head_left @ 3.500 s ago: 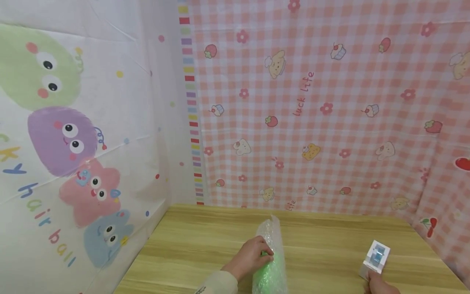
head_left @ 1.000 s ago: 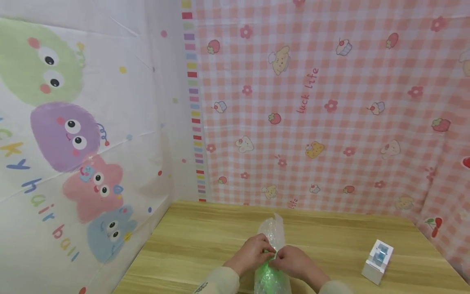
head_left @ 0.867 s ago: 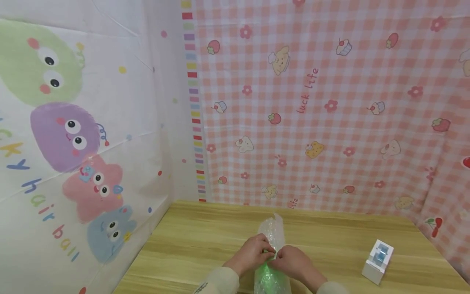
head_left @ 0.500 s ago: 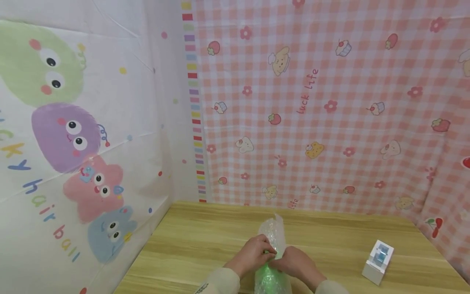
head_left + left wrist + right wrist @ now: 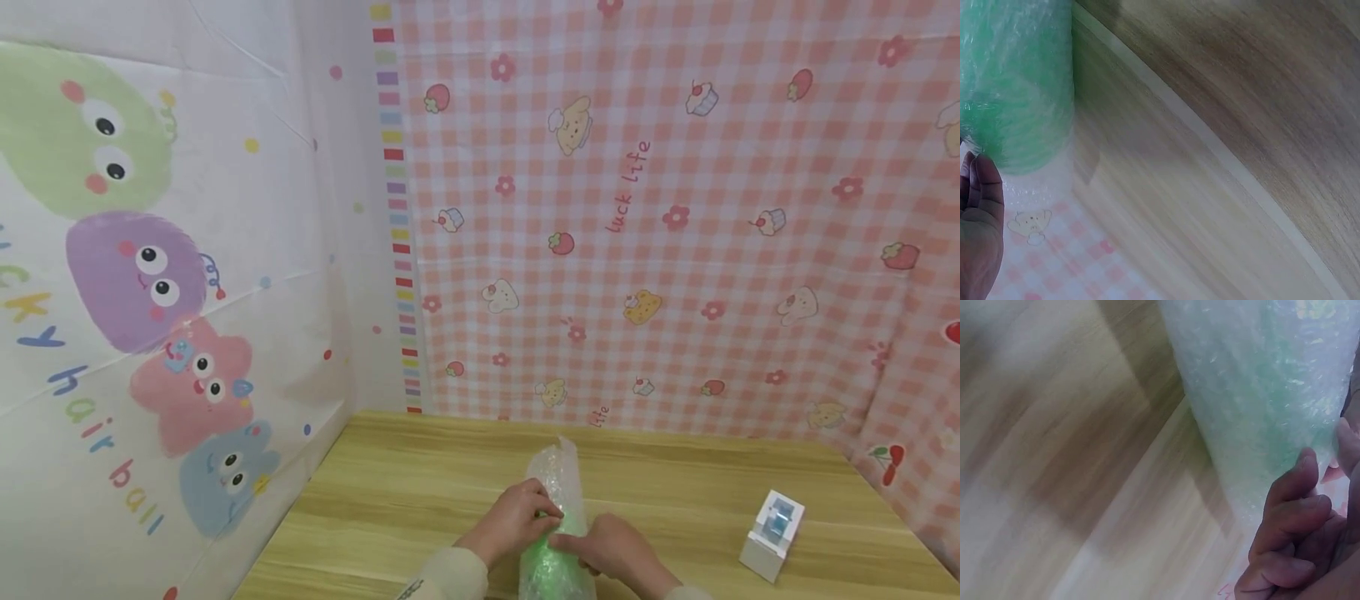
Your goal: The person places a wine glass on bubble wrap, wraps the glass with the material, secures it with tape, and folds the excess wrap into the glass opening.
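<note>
A roll of clear bubble wrap (image 5: pixel 558 475) lies lengthwise on the table, wrapped round something green (image 5: pixel 551 571) whose kind I cannot make out. From the left, my left hand (image 5: pixel 513 518) pinches the wrap's upper surface; its bent fingers also show at the edge of the left wrist view (image 5: pixel 982 225). On the other side, my right hand (image 5: pixel 621 552) presses a straight thumb on the wrap near the left fingertips. In the right wrist view, that hand's fingers (image 5: pixel 1291 519) are loosely bent beside the wrap.
A small white tape dispenser (image 5: pixel 772 535) with a bluish middle stands to the right on the wood-grain table (image 5: pixel 675 483). Behind the table hangs a pink checked cloth (image 5: pixel 637 250); a white cartoon-printed cloth (image 5: pixel 300 250) hangs at the left.
My right hand let go of the white dispenser and came to the wrap. Over the last second it shifted slightly right and down, its thumb straightening on the wrap. The left hand stays.
</note>
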The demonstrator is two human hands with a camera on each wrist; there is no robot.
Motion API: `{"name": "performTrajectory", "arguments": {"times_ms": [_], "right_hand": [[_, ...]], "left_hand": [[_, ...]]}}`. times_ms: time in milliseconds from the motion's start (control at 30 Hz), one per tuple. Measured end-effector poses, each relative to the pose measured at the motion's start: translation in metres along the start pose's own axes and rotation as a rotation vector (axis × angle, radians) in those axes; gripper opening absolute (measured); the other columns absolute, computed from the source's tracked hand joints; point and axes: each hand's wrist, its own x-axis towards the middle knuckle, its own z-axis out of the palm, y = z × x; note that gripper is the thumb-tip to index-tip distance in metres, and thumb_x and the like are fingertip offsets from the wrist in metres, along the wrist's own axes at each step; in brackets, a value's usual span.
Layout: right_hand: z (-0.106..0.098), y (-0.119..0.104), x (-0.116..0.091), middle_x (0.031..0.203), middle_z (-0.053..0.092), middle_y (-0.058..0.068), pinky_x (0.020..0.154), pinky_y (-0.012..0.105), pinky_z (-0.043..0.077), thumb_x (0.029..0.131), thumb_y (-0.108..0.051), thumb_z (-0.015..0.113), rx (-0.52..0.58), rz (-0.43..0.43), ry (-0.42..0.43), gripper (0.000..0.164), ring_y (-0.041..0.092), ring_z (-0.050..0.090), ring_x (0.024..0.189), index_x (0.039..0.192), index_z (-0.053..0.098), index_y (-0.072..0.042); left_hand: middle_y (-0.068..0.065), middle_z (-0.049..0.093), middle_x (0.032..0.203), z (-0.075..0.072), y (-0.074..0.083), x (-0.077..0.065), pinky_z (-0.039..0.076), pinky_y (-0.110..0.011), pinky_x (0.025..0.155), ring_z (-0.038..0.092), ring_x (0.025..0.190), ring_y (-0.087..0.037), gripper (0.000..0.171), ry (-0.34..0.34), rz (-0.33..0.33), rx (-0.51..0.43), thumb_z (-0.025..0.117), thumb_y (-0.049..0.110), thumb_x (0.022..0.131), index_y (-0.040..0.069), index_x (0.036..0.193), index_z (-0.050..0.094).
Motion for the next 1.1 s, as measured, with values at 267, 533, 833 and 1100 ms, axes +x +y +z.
{"name": "performTrajectory", "arguments": {"times_ms": [267,533,833,1100], "right_hand": [[-0.003,0.013,0.001,0.054,0.051,-0.005,0.05,0.023,0.032,0.089,-0.037,0.071,0.167,0.035,-0.104,0.043,0.008,0.036,0.05,0.056,0.058,-0.012],[-0.002,0.013,-0.001,0.055,0.036,-0.007,0.049,0.023,0.027,0.088,-0.044,0.071,0.185,0.157,-0.125,0.05,0.01,0.032,0.052,0.055,0.044,-0.018],[0.002,0.018,-0.004,0.061,0.042,-0.006,0.051,0.024,0.038,0.089,-0.048,0.07,0.292,0.208,-0.125,0.045,0.011,0.041,0.057,0.066,0.059,-0.011],[0.007,0.028,-0.005,0.084,0.071,0.008,0.069,0.033,0.057,0.097,-0.043,0.06,0.511,0.153,-0.289,0.05,0.017,0.066,0.075,0.101,0.071,0.005]], "left_hand": [[0.013,0.052,0.089,-0.001,-0.001,-0.001,0.045,-0.015,0.074,0.048,0.081,0.003,0.011,-0.007,-0.041,-0.031,0.071,0.013,0.092,0.012,0.099,0.079],[0.013,0.05,0.097,-0.005,-0.003,-0.009,0.046,-0.018,0.073,0.048,0.084,-0.002,0.022,-0.067,-0.12,-0.15,0.068,0.023,0.093,0.011,0.11,0.076],[0.01,0.05,0.104,0.006,-0.004,-0.016,0.045,-0.022,0.083,0.046,0.096,-0.003,0.031,0.028,-0.065,-0.143,0.074,0.03,0.09,0.008,0.112,0.074],[-0.014,0.049,0.126,0.021,0.002,-0.029,0.05,-0.047,0.094,0.053,0.113,-0.029,0.074,0.153,-0.315,-0.272,0.076,0.039,0.087,-0.001,0.14,0.045]]}}
